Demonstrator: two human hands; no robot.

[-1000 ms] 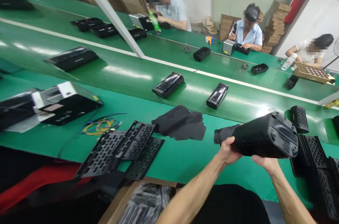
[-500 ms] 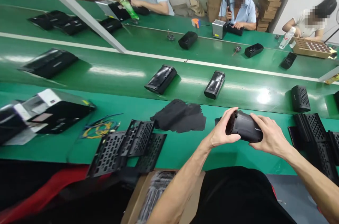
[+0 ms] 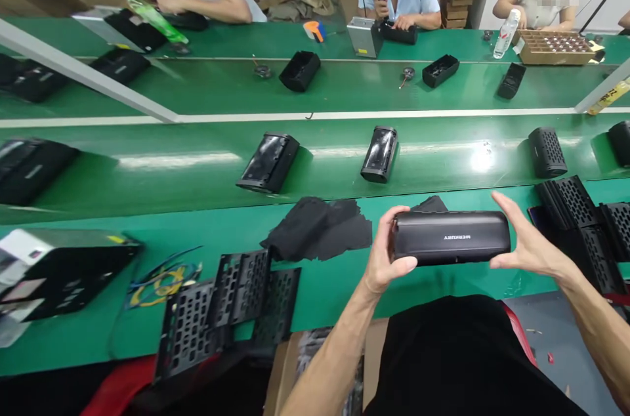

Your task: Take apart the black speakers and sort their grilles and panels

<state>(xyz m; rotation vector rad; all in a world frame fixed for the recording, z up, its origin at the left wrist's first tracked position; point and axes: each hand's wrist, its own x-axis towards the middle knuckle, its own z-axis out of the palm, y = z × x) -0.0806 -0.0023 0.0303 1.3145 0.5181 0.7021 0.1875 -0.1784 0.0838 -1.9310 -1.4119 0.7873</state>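
Note:
In front of me I hold a black speaker housing (image 3: pixel 453 240) level above the green bench, its long side with the white MERKURY lettering facing me. My left hand (image 3: pixel 386 255) is wrapped around its left end, thumb at the lower edge. At the other end, my right hand (image 3: pixel 531 242) has thumb and fingers spread apart; whether it touches the housing I cannot tell. Behind the housing a dark cloth piece (image 3: pixel 430 204) partly shows. Left of my hands lies a pile of black cloth sheets (image 3: pixel 317 229).
Perforated black grilles (image 3: pixel 241 288) lie at the left, more grille parts (image 3: pixel 585 232) at the right. Beyond the bench runs a green conveyor (image 3: pixel 325 160) carrying several speaker housings. A black-and-white machine (image 3: pixel 73 271) and coiled wires (image 3: pixel 165 285) stand left. Co-workers sit opposite. An open carton (image 3: pixel 283 370) is below.
The speaker housing has turned from slanted to level, its lettered side now facing me. My right hand's fingers have come off its top and spread at its end. The view has shifted right.

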